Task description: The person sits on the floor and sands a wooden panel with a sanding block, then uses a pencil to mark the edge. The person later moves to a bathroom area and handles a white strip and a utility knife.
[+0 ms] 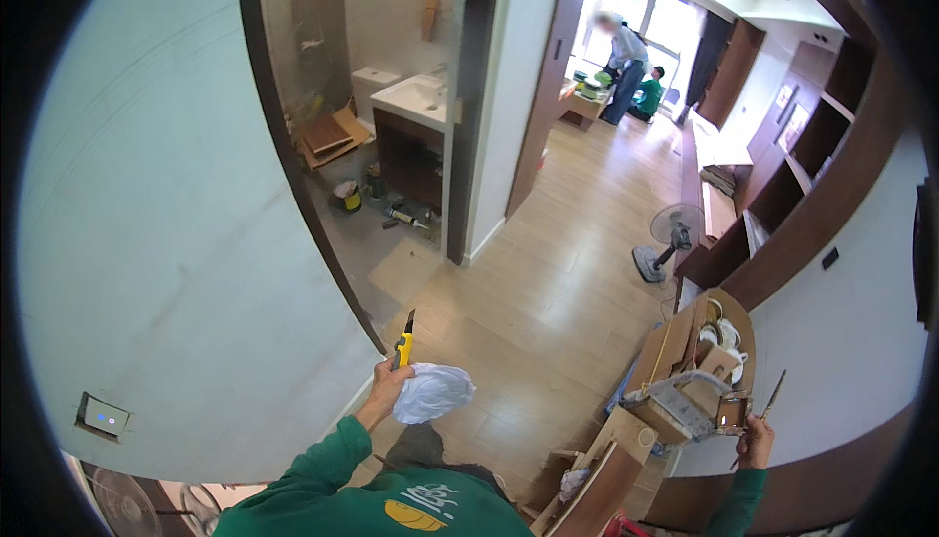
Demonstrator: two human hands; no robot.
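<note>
My left hand (pixel 383 392) is closed around a yellow utility knife (pixel 403 347), its dark blade pointing up and away from me. A crumpled white cloth or sheet (pixel 434 394) is bunched in the same hand and hangs to its right. Out at the right, my right hand (pixel 755 442) grips a thin brush-like stick (pixel 775 395) that slants upward. Right beside those fingers is a small brown square container (pixel 732 414); whether I hold it too, I cannot tell. A grey step stool (pixel 690 400) stands just left of it.
An open cardboard box (pixel 675 346) of assorted items and wooden boards (pixel 592 493) lie at the right. Beyond stands a fan (pixel 675 229). Through the left doorway are a sink (pixel 416 97), a sealant gun (pixel 406 218) and scattered boards. Two people (pixel 628 58) are by the far window.
</note>
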